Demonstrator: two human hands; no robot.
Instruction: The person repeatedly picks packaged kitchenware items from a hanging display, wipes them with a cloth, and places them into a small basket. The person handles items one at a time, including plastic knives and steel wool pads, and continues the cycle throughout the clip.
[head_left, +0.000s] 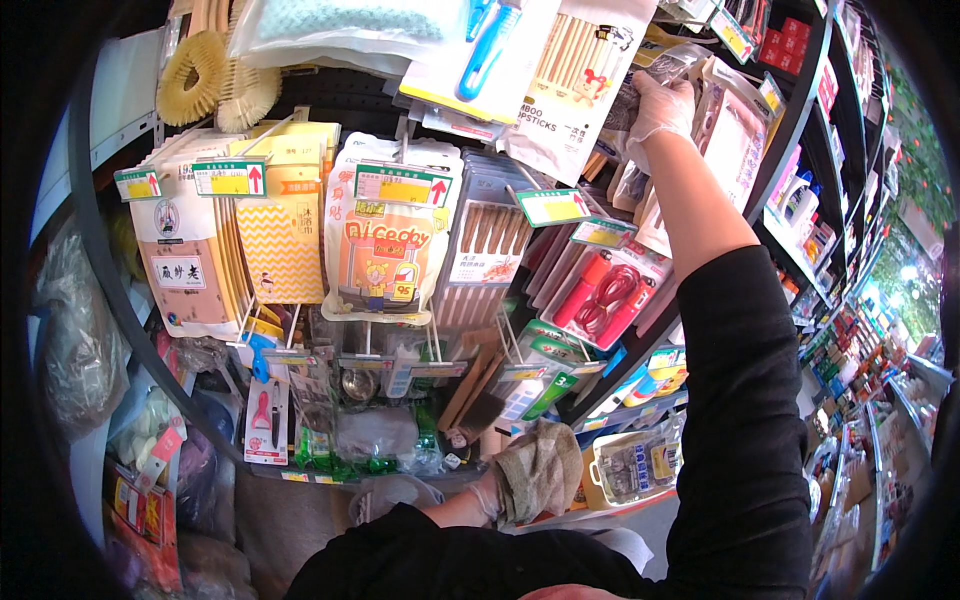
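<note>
My right hand, in a thin clear glove, reaches up to the top right of the rack. Its fingers are on a clear plastic packet with dark contents; how firmly they grip it is hard to tell. Just left of it hangs a pack of bamboo chopsticks, and to its right are pale hanging packets. Low in front of my body, my left hand, gloved too, holds a crumpled grey-brown cloth, which hides most of its fingers.
Hanging packs fill the rack behind green-edged price tags on metal hooks. A red skipping rope pack hangs below my right forearm. A cream basket with packets stands low right. Brushes hang upper left. Curved shelf edges run down both sides.
</note>
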